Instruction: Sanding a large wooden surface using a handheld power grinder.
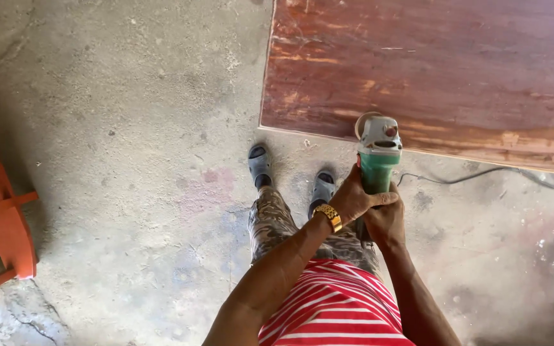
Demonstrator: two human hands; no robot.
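Striped shirt (335, 301) below, we gripped the green angle grinder (377, 160) with our left hand (352, 198) and right hand (386, 221) closed around its body, 2-handed, near the wooden board's (431, 70) edge; it looked heavy, rigid.

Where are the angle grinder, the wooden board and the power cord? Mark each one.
angle grinder (379, 150): head view, on its grey gear head above the green body.
wooden board (431, 64): head view, on its reddish-brown face.
power cord (482, 173): head view, on the black cable lying on the concrete.
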